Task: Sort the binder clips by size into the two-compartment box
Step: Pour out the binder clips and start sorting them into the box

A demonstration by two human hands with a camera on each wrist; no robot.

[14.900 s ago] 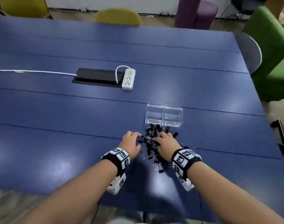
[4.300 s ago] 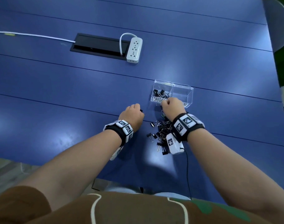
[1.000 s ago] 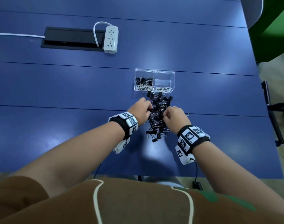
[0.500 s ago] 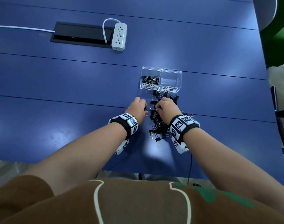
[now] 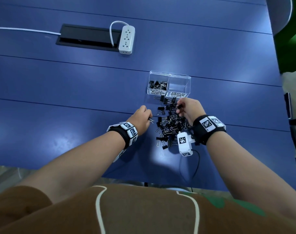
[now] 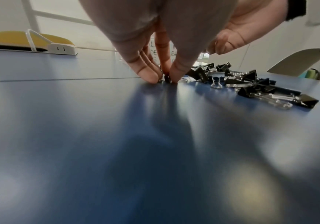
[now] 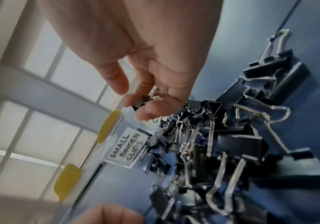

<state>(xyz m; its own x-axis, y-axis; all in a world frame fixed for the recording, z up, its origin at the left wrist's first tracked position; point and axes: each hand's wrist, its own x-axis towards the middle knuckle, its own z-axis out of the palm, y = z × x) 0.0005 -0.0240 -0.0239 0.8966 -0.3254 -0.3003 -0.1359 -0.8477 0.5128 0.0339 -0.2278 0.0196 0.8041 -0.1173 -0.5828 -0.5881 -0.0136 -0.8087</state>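
Note:
A clear two-compartment box (image 5: 169, 76) stands on the blue table; its left half, labelled small binder clips (image 7: 126, 147), holds several black clips (image 5: 156, 84), its right half looks bare. A pile of black binder clips (image 5: 171, 124) lies in front of it. My left hand (image 5: 148, 117) sits left of the pile, fingertips pinching a small clip (image 6: 166, 78) against the tabletop. My right hand (image 5: 178, 107) hovers over the pile's far end, near the box, pinching a small black clip (image 7: 142, 101) between thumb and fingers.
A white power strip (image 5: 126, 39) and a black cable hatch (image 5: 88, 38) lie at the far left, with a white cord (image 5: 26, 30) running off left. The table's right edge (image 5: 278, 81) borders a green chair. A camera cable (image 5: 197, 164) trails from my right wrist.
My right hand has lifted off the pile toward the box with a small clip. My left hand has slid left, out to the pile's edge, onto a clip on the table.

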